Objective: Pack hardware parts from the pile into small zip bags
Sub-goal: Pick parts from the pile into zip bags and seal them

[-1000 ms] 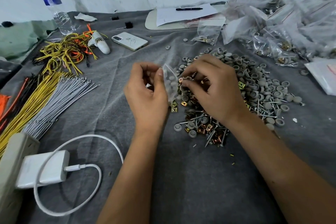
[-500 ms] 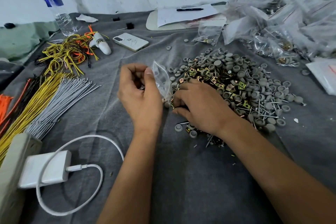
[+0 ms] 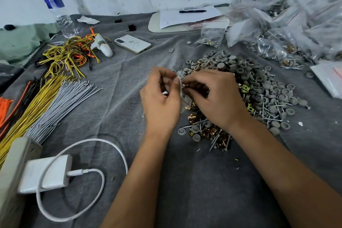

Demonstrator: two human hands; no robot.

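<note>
I saw the small zip bag [image 3: 182, 91] held up betw. both hands, just over the near-left edge of the hardware pile [image 3: 246, 90]. Its long axis ran roughly vertical, mouth end up. Left hand [image 3: 161, 102] pinched the bag's top edge w/ thumb & fingers. Right hand [image 3: 216, 98] had fingertips curled in at the bag; couldn't tell if it gripped a part. Gray cloth [image 3: 194, 181] lay underneath.

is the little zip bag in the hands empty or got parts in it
Has parts: brassy bits show through the small zip bag, pinched between left hand and right hand.
</note>
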